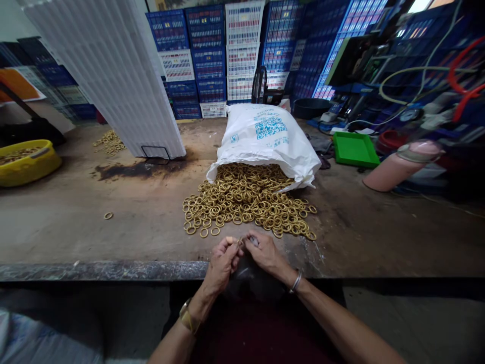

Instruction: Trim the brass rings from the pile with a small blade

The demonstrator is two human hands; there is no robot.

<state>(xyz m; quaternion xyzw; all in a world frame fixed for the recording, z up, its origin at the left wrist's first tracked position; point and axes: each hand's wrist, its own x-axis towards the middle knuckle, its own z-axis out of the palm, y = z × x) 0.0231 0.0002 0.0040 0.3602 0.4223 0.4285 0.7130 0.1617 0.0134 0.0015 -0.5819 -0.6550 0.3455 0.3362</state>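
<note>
Brass-coloured rings (246,199) spill in a heap from the mouth of a white sack (261,134) onto the workbench (144,222). Just in front of the heap, at the bench's front edge, my left hand (224,260) pinches a small brass-coloured ring, seen partly between the fingertips. My right hand (268,254) is closed beside it, its fingertips close to that ring, round a small grey object too small to name. One loose ring (108,216) lies apart on the left.
A yellow basin (28,169) stands at the left, near a small ring pile (109,143) and a tall white panel (125,76). A green tray (355,149) and a pink bottle (401,164) are at the right. Stacked crates (208,60) line the back.
</note>
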